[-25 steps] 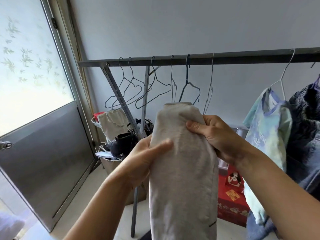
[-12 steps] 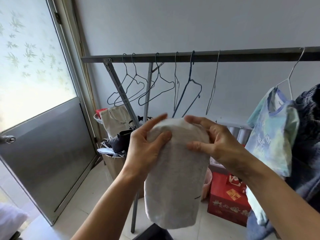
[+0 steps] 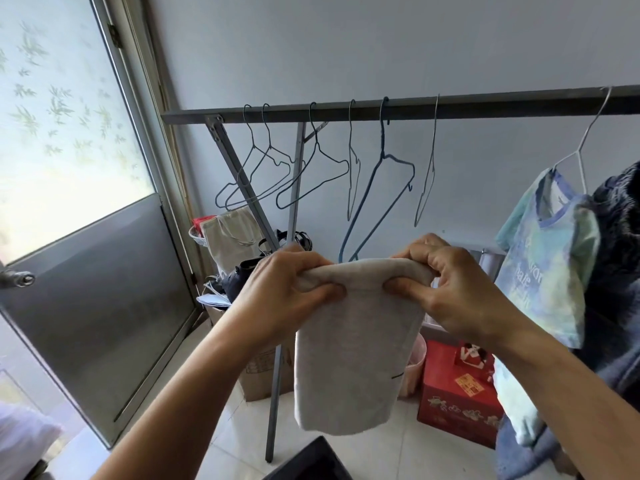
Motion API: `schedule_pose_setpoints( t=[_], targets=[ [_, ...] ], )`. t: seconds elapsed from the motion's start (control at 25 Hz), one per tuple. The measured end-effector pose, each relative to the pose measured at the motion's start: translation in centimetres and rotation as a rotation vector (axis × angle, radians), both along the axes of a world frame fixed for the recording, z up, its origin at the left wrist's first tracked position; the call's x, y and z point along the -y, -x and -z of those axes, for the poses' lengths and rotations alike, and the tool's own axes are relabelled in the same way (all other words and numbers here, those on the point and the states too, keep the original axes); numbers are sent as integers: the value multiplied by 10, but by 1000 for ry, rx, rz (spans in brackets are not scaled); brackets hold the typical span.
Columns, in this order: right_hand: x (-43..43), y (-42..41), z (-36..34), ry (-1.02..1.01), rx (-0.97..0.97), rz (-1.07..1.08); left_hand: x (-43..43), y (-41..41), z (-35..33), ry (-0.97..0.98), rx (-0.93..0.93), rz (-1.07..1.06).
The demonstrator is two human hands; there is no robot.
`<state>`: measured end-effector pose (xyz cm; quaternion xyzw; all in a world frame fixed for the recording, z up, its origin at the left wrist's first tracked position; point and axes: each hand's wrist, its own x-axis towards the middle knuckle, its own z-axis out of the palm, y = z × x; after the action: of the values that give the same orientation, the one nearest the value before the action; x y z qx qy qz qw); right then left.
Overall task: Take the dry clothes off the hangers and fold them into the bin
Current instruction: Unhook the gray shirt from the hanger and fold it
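Fold step: my left hand (image 3: pixel 291 289) and right hand (image 3: pixel 457 289), apart, each pinch the doubled top edge of the pale grey knit garment (image 3: pixel 349 358), which hangs in mid-air below the grey metal rail (image 3: pixel 485 103) — next, I judge, halve it again and lower it into the bin, not clearly in view.

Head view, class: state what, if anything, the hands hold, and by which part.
Both hold one folded grey garment by its top edge: the left hand grips the left end, the right hand pinches the right end. The rest hangs free.
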<state>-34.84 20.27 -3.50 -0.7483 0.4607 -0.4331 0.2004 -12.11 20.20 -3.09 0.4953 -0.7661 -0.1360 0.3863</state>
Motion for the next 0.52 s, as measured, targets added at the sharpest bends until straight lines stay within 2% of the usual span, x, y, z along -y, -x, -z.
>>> schedule_pose_setpoints(
  t=[0.08, 0.2, 0.28, 0.4, 0.52],
  targets=[
    [0, 3, 0, -81, 125, -70, 2, -5, -1, -39, -61, 9],
    [5, 1, 1, -224, 450, -198, 3, 4, 2, -258, -511, 205],
    [11, -6, 2, -261, 585, -180, 8, 12, 6, -308, -696, 199],
    [18, -15, 0, -235, 636, -110, 17, 20, 11, -336, -906, 153],
    [26, -17, -1, -189, 638, -33, 10, 18, 26, -518, -1014, 175]
  ],
)
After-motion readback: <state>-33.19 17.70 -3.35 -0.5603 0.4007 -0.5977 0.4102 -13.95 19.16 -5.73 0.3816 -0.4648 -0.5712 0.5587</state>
